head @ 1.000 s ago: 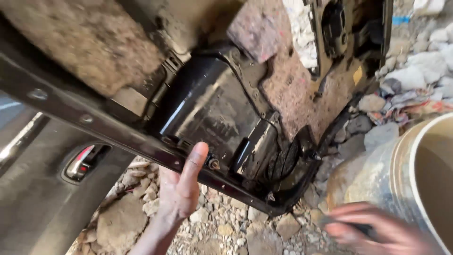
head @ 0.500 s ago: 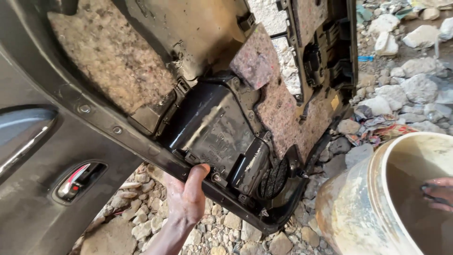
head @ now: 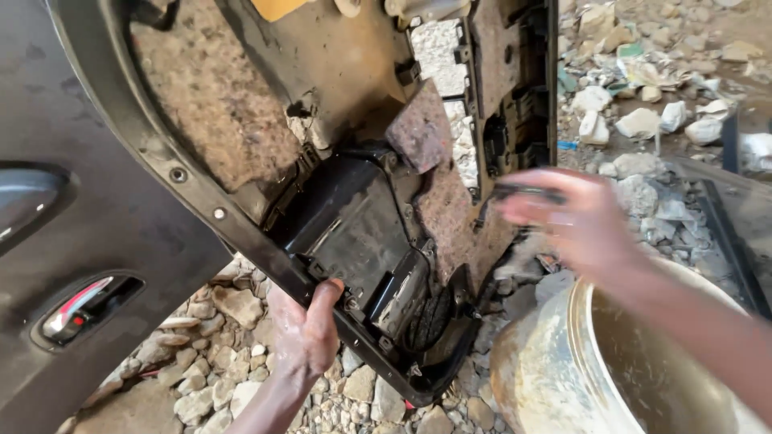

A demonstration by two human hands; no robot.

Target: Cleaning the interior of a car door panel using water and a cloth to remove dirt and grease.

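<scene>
A dark car door trim panel (head: 346, 209) is tilted up with its inner side facing me, showing brown felt padding and a black plastic pocket housing. My left hand (head: 305, 333) grips the panel's lower black edge from beneath. My right hand (head: 575, 221), blurred by motion, hovers over the right part of the panel and is closed on a small dark object (head: 527, 193) that I cannot identify. A second door panel with a chrome handle (head: 80, 301) lies at the left.
A worn cream bucket (head: 579, 370) stands at lower right under my right forearm. The ground is rough stones and rubble (head: 217, 370). Scraps and pale rocks (head: 643, 120) litter the upper right, and a dark panel edge (head: 724, 233) lies at the right.
My right hand rose from inside the bucket to the panel's right side, holding a small dark object. The view dropped, so the panel shifted upward. My left hand keeps its grip.
</scene>
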